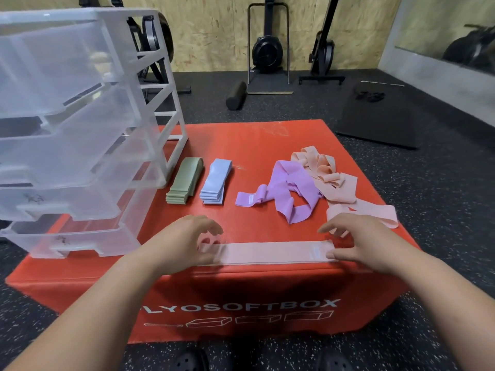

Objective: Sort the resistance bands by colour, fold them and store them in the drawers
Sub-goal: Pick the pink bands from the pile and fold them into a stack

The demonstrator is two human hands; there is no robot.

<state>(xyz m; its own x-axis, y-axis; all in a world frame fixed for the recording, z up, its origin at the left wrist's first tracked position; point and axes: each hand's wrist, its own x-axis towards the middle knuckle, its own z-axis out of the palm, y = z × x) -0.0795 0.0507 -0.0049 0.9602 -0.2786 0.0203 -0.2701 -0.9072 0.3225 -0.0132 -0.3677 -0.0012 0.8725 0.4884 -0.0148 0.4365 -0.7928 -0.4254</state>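
Green: the green stack (183, 180) is folded and lies on the red soft box (254, 140), just beside the drawer unit (80, 129).
Blue: the blue stack (215, 183) is folded, next to the green one.
Purple: the purple bands (289, 194) are grouped but loose and tangled.
Peach: the peach heap (324, 170) is unfolded, touching the purple.
In hand: we have one peach band (267, 253) flat along the near edge.
Left hand (184, 242): pinches the band's left end.
Right hand (356, 242): thumb on the right end, fingers arched above; we cannot tell if they grip.
Drawers: pulled out, nothing stored that we can see.
Progress: we judge sorting done, folding about half, storing not begun.
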